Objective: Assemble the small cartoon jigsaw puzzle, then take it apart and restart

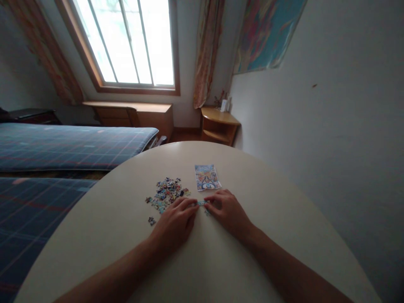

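Between my fingertips, just above or on the table, are light-blue jigsaw puzzle pieces point(202, 203); whether they are joined I cannot tell. My left hand point(178, 218) pinches their left end, and my right hand point(229, 210) pinches the right end. Under the right fingers lies a small loose piece point(207, 212), partly hidden. Beyond my left hand spreads a heap of mixed puzzle pieces point(169, 189), its near edge covered by that hand. A few dark pieces point(152, 220) sit apart, left of my left hand. Past my right fingers lies a colourful picture sheet point(207, 176) with a penguin-like figure.
The round cream table point(284, 223) fills the foreground. A bed with a plaid cover point(72, 145) stands to its left. Behind are a wooden desk point(151, 107), a corner shelf point(217, 114) and a bright window point(132, 42). A white wall point(334, 134) rises on the right.
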{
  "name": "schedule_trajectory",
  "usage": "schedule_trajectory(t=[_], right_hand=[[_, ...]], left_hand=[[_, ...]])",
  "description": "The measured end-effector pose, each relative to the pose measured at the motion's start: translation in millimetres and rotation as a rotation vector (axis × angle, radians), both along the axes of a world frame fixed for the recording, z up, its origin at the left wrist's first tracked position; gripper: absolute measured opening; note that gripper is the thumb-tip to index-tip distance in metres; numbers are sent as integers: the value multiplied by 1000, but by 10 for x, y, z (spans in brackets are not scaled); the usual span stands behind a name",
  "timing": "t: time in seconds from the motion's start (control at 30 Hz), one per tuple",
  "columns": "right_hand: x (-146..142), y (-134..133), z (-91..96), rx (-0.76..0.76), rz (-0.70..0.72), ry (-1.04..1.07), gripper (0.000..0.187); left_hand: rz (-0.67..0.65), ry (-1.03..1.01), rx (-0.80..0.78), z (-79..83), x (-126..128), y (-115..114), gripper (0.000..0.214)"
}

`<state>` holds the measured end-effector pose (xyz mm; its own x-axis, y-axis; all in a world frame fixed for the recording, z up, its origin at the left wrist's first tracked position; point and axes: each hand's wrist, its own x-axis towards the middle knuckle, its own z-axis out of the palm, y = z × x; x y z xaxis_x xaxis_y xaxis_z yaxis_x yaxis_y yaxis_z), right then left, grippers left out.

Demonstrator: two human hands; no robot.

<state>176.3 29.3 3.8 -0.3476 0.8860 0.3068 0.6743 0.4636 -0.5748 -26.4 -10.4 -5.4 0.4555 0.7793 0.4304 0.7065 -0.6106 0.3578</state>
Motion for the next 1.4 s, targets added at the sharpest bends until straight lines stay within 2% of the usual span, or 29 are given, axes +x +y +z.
schedule_trajectory(t=[0.43, 0.6, 0.83, 0.97, 1.1, 1.3, 1.4], right_hand=[[51, -16, -50, 25, 50, 33, 15], [60, -97, -51, 106, 129, -125, 22], [155, -128, 33, -12, 121, -28, 34], [228, -205, 88, -15, 163, -123, 30], [228, -274, 100, 22, 139, -210, 26], [219, -248, 87, 18, 136, -186, 13], [250, -227, 92, 11, 153, -159, 21]], left_hand=[[-22, 2, 4, -17, -22, 8, 32], [-33, 19, 12, -13, -28, 18, 33], [-28, 10, 10, -27, -43, 12, 30], [-39, 57, -7, -14, -52, 0, 34], [-67, 93, -14, -3, -55, -1, 38], [-60, 144, -27, -17, -72, 1, 39], [-63, 147, -25, -23, -79, 1, 39]])
